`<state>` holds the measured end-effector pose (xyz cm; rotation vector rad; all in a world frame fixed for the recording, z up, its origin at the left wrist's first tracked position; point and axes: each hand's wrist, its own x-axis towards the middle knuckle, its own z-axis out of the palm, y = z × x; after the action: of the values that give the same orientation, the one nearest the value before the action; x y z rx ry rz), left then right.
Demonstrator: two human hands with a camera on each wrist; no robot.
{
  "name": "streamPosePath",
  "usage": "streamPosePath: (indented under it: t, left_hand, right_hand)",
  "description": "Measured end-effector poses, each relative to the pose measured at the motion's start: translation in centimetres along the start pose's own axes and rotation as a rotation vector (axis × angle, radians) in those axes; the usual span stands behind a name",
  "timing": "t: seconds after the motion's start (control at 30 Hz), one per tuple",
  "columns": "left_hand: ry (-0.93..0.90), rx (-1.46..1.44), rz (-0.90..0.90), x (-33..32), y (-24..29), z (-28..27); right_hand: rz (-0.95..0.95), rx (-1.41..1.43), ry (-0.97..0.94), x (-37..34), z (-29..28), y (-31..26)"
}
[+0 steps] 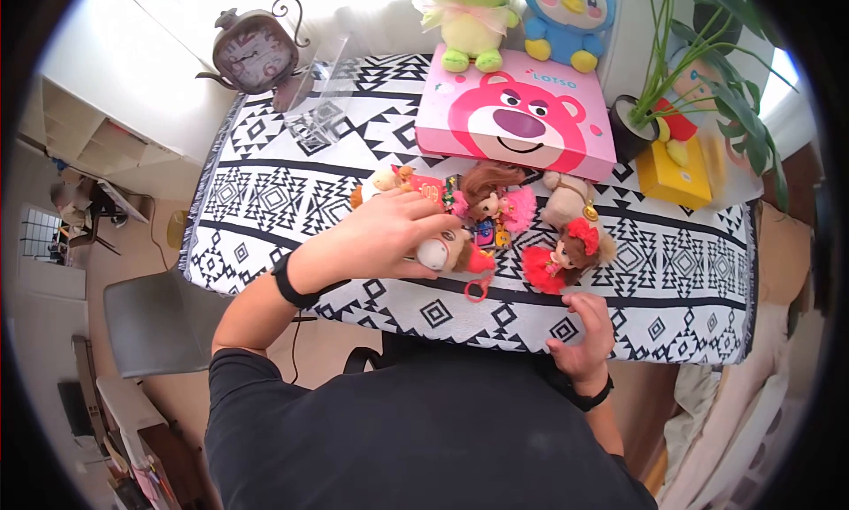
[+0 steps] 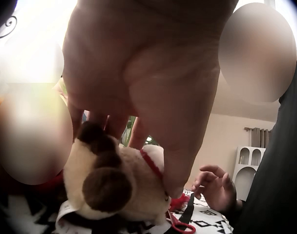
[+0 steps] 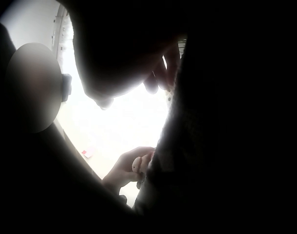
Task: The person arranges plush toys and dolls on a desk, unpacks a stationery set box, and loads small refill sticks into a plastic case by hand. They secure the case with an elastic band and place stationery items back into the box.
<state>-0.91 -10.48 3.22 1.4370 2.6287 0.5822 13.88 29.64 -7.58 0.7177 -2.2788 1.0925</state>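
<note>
My left hand [image 1: 376, 236] grips a small cream plush animal [image 1: 435, 254] with a brown mane, over the patterned cloth near the front of the table. In the left wrist view, its brown tufts and red collar [image 2: 151, 163] show under the palm. A red loop strap [image 1: 478, 287] lies beside it. Fingers loosely bent, my right hand [image 1: 584, 337] is at the table's front edge, holding nothing. Nearest to it lies a doll in a red dress [image 1: 566, 255]. Behind are a doll in pink [image 1: 500, 205], a beige plush [image 1: 564, 199] and a white-and-orange plush [image 1: 382, 182]. The right wrist view is mostly dark.
At the back sits a pink bear-face box [image 1: 522, 112], bearing a green plush [image 1: 467, 23] and a blue penguin plush [image 1: 570, 15]. A clock [image 1: 256, 57] and clear stand [image 1: 323, 99] are at back left. A potted plant [image 1: 630, 125] and yellow box [image 1: 674, 174] stand right.
</note>
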Motion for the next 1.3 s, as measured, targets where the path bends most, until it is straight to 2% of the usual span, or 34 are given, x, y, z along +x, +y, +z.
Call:
streamPosePath:
  t: [0.17, 0.23, 0.3, 0.37, 0.43, 0.47, 0.57, 0.63, 0.67, 0.7, 0.77, 0.8, 0.83, 0.9, 0.97, 1.03, 1.1, 1.13, 1.2, 1.23, 1.3]
  left_hand:
    - [0.064, -0.082, 0.03, 0.3, -0.1, -1.5]
    - [0.252, -0.113, -0.089, 0.2, -1.1, -3.6]
    - [0.512, 0.118, -0.228, -0.5, -5.9, -4.4]
    - [0.687, 0.608, -0.427, -1.7, -11.2, -5.3]
    - [0.661, 0.681, -0.647, -4.0, -16.6, -5.2]
    - [0.558, 0.57, -0.852, -4.7, -17.8, -5.3]
    - [0.482, 0.368, -0.973, -6.0, -21.7, -5.1]
    - [0.467, 0.417, -0.946, -5.9, -21.7, -5.1]
    - [0.449, 0.416, -0.994, -5.3, -21.3, -5.1]
    - [0.448, 0.412, -0.987, -4.7, -20.9, -4.9]
    - [0.492, 0.741, -0.763, -3.3, -19.8, -4.6]
    - [0.572, 0.816, -0.625, -2.1, -20.3, -4.7]
    - [0.575, 0.811, -0.625, -0.4, -19.9, -5.1]
    - [0.624, 0.678, -0.485, 3.9, -17.2, -6.9]
    - [0.583, 0.652, -0.446, 8.2, -15.2, -8.0]
    - [0.644, 0.607, -0.43, 12.8, -14.8, -8.3]
    - [0.779, 0.666, -0.335, 18.7, -15.6, -10.2]
    - [0.781, 0.661, -0.333, 20.9, -15.3, -11.3]
    - [0.705, 0.561, -0.538, 24.5, -14.9, -13.5]
    - [0.707, 0.559, -0.537, 26.0, -16.4, -13.6]
    - [0.706, 0.196, -0.189, 28.4, -19.6, -13.6]
  right_hand:
    - [-0.005, 0.01, 0.015, 0.1, 0.1, 0.0]
    - [-0.006, 0.017, 0.017, 0.1, 0.0, 0.0]
    - [-0.01, 0.02, 0.019, 0.1, 0.0, 0.0]
    - [-0.013, 0.021, 0.025, 0.1, -0.1, 0.0]
    - [-0.018, 0.037, 0.031, 0.1, -0.1, 0.0]
    - [-0.019, 0.032, 0.043, 0.1, 0.0, 0.1]
    - [-0.042, 0.013, 0.051, 0.1, 0.0, 0.2]
    - [-0.017, 0.039, 0.031, 0.2, -0.2, 0.0]
    - [-0.012, 0.032, 0.035, 0.2, -0.2, -0.1]
    - [-0.013, 0.034, 0.036, 0.2, -0.1, 0.0]
    - [-0.014, 0.033, 0.035, 0.2, -0.1, 0.0]
    - [-0.012, 0.038, 0.032, 0.2, -0.1, 0.0]
    - [-0.012, 0.043, 0.027, 0.3, -0.1, 0.0]
    - [-0.014, 0.039, 0.02, 0.3, -0.1, 0.0]
    - [-0.018, 0.034, 0.011, 0.3, -0.1, 0.0]
    - [-0.014, 0.03, 0.023, 0.3, 0.0, 0.0]
    - [-0.012, 0.015, 0.03, 0.4, 0.0, 0.0]
    - [-0.004, 0.013, 0.039, 0.3, 0.0, -0.1]
    - [0.002, 0.007, 0.04, 0.3, 0.0, -0.2]
    - [0.005, 0.008, 0.041, 0.3, 0.0, -0.1]
    - [0.002, 0.003, 0.042, 0.2, 0.0, -0.1]
